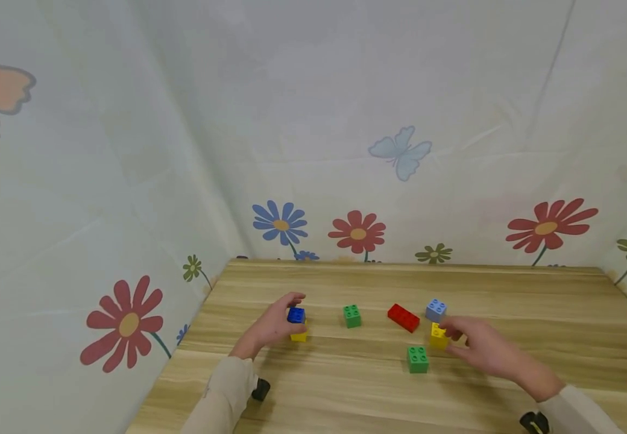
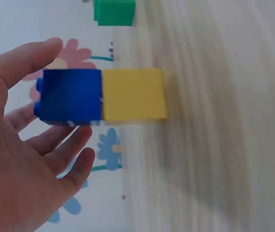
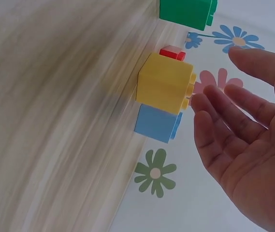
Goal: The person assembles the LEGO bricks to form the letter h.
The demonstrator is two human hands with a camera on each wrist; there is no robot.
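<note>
- One pair stacked: dark-blue brick (image 2: pixel 71 96) atop base yellow brick (image 2: pixel 134 94); your left hand (image 1: pixel 274 325) loosely open around it, no hold.
- Five unstacked on worktop (image 1: pixel 340 398): red brick (image 1: pixel 403 318), light-blue brick (image 1: pixel 436 310), two green bricks (image 1: pixel 418 360), loose yellow brick (image 1: pixel 437 336).
- Your right hand (image 1: pixel 484 347): half-open, empty, beside that yellow.

Just beside the left fingers (image 1: pixel 292 296), an upper block (image 1: pixel 296 314) sits on a lower block (image 1: pixel 299 336), which stands on the table (image 1: pixel 346 398). A single block (image 1: pixel 352 316) lies to their right. Just left of the right fingers (image 1: pixel 457 323) is a near block (image 1: pixel 437 336), a rear block (image 1: pixel 436 310) behind it. Farther left lie a brick (image 1: pixel 403 317), behind, and a front block (image 1: pixel 417 360), before.
</note>
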